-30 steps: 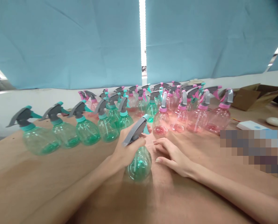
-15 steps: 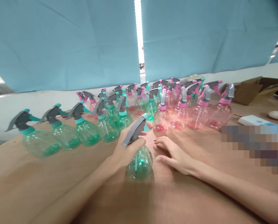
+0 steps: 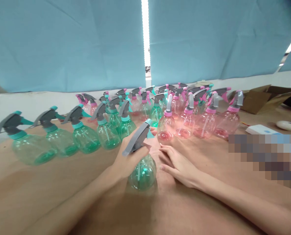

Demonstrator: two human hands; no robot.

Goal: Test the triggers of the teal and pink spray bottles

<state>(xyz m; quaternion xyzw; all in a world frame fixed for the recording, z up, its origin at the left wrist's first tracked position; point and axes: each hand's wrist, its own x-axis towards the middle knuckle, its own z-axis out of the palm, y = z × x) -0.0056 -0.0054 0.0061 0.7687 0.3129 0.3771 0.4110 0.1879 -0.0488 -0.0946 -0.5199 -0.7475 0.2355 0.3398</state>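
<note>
A green see-through spray bottle [image 3: 143,173] with a grey trigger head stands upright on the table in front of me. Around its neck, just under the spray head, the fingers of my left hand [image 3: 125,160] are wrapped. Just right of this bottle, my right hand [image 3: 181,164] rests low over the table, fingers stretched and apart, holding nothing. Beyond its fingertips stands a pink spray bottle [image 3: 166,125]. On the left, a row of green spray bottles includes one [image 3: 85,138] with a turquoise collar.
Several more pink and green bottles crowd the back of the wooden table [image 3: 184,212]. At the right are an open cardboard box [image 3: 257,99], a white box [image 3: 260,129] and a white rounded object [image 3: 285,125]. A blue sheet [image 3: 74,45] hangs behind.
The whole view has shifted slightly, so most things sit a little further left. My left hand keeps its hold on the green spray bottle, and my right hand stays spread beside it.
</note>
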